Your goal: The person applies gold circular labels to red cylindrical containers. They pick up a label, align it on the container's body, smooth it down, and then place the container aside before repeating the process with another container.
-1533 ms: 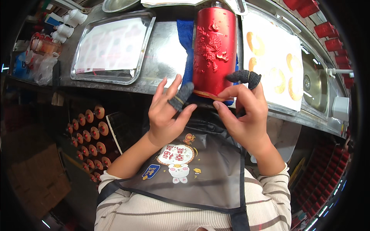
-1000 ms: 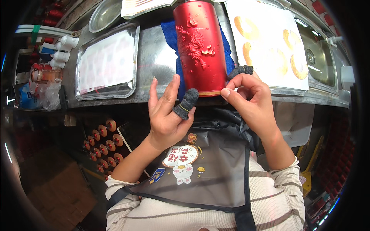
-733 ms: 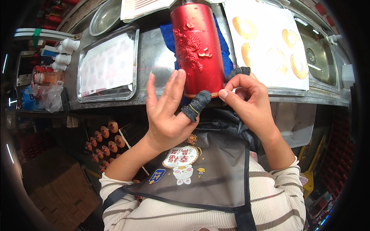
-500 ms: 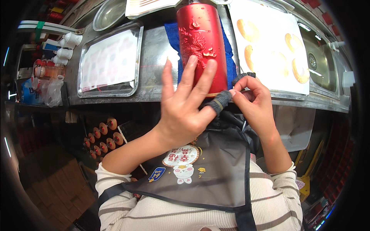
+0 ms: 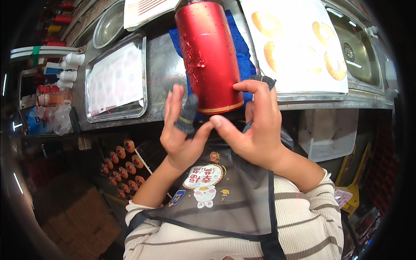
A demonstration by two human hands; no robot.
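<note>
A glossy red cylinder (image 5: pixel 210 56) with raised decoration and a gold band at its near end lies on a blue cloth (image 5: pixel 243 58). Water drops dot its surface, and the relief faces left. My left hand (image 5: pixel 180 138) is beside the near end, fingers apart, holding nothing. One of its fingers wears a dark grey knitted cover (image 5: pixel 188 115). On the cylinder's right side rests a bent fingertip of my right hand (image 5: pixel 258 130). That hand's thumb is just below the gold band, close to or touching my left thumb. Another dark cover shows on a right finger.
Left of the cylinder is a metal tray (image 5: pixel 143 102) with a white printed sheet. To the right, a white board (image 5: pixel 303 82) bears gold ring shapes, beside a sink (image 5: pixel 357 54). A metal bowl (image 5: pixel 108 26) stands far left. Several red-and-tan round pieces (image 5: pixel 123 162) sit below the bench.
The cylinder has turned, taking its relief leftward. My left hand has come off its top to the near left. My right hand has moved left, one fingertip now on the cylinder's side.
</note>
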